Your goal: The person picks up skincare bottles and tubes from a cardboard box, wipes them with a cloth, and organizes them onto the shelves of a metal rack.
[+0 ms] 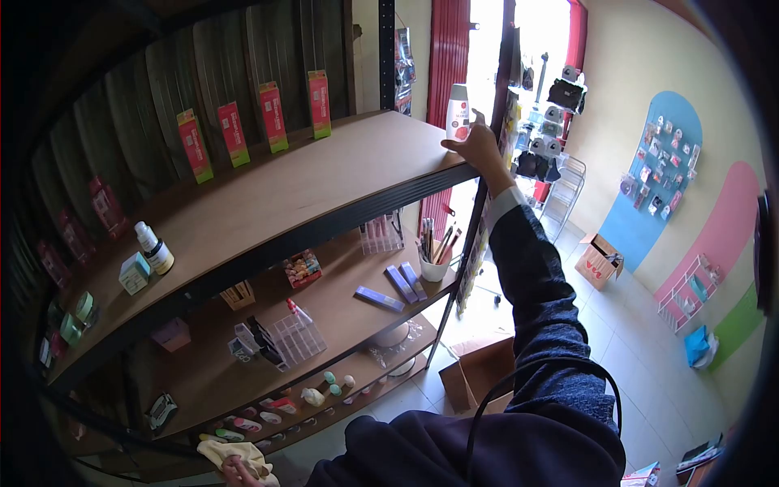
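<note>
At the far right end of the top shelf (349,174) stands a white bottle (457,122) with a grey cap and red print. My right hand (480,148) is stretched out to it, thumb across its lower front and forefinger bent at its right side. The other fingers are hidden from me. Low in the view, my left hand (239,471) is closed on a pale yellow cloth (235,454), below the shelf unit's front edge.
Several pink-and-green boxes (274,118) stand along the top shelf's back. A dropper-style bottle (154,247) and a small box (135,273) stand left. Lower shelves hold a brush cup (436,264) and a clear organiser (296,339). An open carton (483,373) sits on the floor.
</note>
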`<state>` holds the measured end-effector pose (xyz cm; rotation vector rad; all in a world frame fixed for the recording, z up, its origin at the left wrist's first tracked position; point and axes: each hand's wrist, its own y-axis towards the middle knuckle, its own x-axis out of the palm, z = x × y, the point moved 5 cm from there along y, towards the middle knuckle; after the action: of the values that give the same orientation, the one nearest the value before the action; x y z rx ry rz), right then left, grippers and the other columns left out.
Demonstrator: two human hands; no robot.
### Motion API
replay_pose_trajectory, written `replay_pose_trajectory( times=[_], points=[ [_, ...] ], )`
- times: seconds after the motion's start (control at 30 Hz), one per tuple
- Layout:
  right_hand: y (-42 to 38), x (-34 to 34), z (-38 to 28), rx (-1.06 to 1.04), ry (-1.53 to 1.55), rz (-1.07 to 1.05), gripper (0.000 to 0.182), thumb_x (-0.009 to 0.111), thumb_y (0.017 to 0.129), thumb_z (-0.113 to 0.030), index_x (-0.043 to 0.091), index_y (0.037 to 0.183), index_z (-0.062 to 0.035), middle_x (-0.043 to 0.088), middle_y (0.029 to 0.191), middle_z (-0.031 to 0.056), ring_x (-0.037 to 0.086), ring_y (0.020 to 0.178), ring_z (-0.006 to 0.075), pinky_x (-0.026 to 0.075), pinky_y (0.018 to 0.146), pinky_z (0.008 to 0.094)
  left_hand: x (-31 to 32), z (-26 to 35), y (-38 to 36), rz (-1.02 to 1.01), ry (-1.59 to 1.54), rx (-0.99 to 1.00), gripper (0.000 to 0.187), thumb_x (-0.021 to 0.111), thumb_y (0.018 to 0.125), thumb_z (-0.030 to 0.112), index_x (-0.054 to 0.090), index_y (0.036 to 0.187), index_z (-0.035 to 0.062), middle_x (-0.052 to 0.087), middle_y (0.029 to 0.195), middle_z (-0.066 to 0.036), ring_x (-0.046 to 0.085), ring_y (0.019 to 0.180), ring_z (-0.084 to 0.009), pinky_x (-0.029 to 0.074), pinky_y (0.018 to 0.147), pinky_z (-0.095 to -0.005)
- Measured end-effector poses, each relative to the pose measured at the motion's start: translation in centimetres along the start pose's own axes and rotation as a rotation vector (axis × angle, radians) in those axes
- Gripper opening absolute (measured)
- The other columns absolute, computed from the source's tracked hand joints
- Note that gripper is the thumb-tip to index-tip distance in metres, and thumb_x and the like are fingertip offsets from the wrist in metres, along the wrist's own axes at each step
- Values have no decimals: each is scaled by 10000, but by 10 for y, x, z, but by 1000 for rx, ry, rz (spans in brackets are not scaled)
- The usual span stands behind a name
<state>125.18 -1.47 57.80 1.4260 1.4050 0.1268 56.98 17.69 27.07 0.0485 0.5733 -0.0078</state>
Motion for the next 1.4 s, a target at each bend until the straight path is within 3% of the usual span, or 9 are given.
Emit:
replay_pose_trajectory(
  times=[0.27, 0.33, 0.47, 0.57, 0.67, 0.77, 0.9, 1.0, 1.4],
  points=[
    [-13, -7, -4, -86, 52, 112, 695, 724, 591, -256, 438, 1106, 114, 576, 954, 271, 592, 856, 361, 477, 773, 374, 16, 17, -15, 6, 154, 88, 544, 450, 862, 466, 465, 1149, 4, 494, 1083, -148, 535, 888, -252, 454, 729, -341],
    [-12, -9, 0, 1, -20, -21, 690, 724, 590, -253, 437, 1102, 110, 590, 926, 257, 596, 848, 357, 479, 772, 370, 13, 47, -32, 34, 362, -60, 545, 442, 858, 484, 474, 1156, 28, 429, 1186, -146, 517, 947, -264, 446, 759, -366],
    [-14, -8, 7, -80, 42, 144, 689, 742, 580, -273, 445, 1082, 94, 597, 918, 246, 605, 841, 345, 483, 767, 367, 32, 8, -22, -16, 89, -82, 597, 397, 834, 574, 456, 1205, 110, 390, 1264, -133, 485, 1043, -287, 382, 863, -453],
    [-25, -10, -30, -32, 236, -6, 773, 795, 539, -322, 410, 1093, 56, 605, 902, 228, 610, 862, 328, 480, 777, 364, 39, 9, -23, 92, -225, 210, 275, 469, 879, 293, 503, 871, 21, 412, 947, -98, 445, 904, -204, 344, 831, -330],
    [-43, 1, -78, -76, 324, -107, 812, 807, 532, -322, 376, 1131, 18, 608, 883, 212, 612, 838, 322, 479, 772, 353, 46, 30, -31, 169, -264, 283, 198, 483, 872, 211, 498, 842, 16, 493, 836, -63, 465, 802, -164, 373, 764, -291],
    [-54, 15, -115, -115, 496, -276, 750, 810, 543, -292, 387, 1087, 4, 606, 884, 215, 610, 838, 329, 484, 761, 362, 52, 47, -36, 126, -258, 283, 189, 492, 872, 204, 491, 829, 20, 466, 861, -69, 448, 823, -159, 363, 773, -286],
    [-71, 18, -152, -157, 505, -334, 725, 804, 550, -279, 388, 1076, -3, 605, 887, 223, 608, 844, 339, 488, 750, 366, 61, 41, -40, 131, -302, 246, 190, 499, 872, 203, 488, 821, 20, 445, 874, -69, 444, 831, -164, 355, 785, -286],
    [-76, 21, -162, -207, 536, -310, 713, 799, 552, -268, 387, 1073, -8, 606, 882, 226, 607, 844, 348, 491, 744, 372, 60, 44, -47, 172, -228, 323, 187, 500, 874, 202, 490, 823, 22, 435, 909, -87, 454, 856, -189, 353, 797, -300],
    [-72, 26, -148, -230, 509, -218, 715, 793, 568, -266, 381, 1089, -1, 612, 861, 233, 622, 807, 344, 511, 720, 387, 52, 34, -67, 209, -178, 233, 178, 509, 862, 202, 496, 827, 29, 417, 983, -128, 445, 936, -255, 343, 849, -358]
  ],
)
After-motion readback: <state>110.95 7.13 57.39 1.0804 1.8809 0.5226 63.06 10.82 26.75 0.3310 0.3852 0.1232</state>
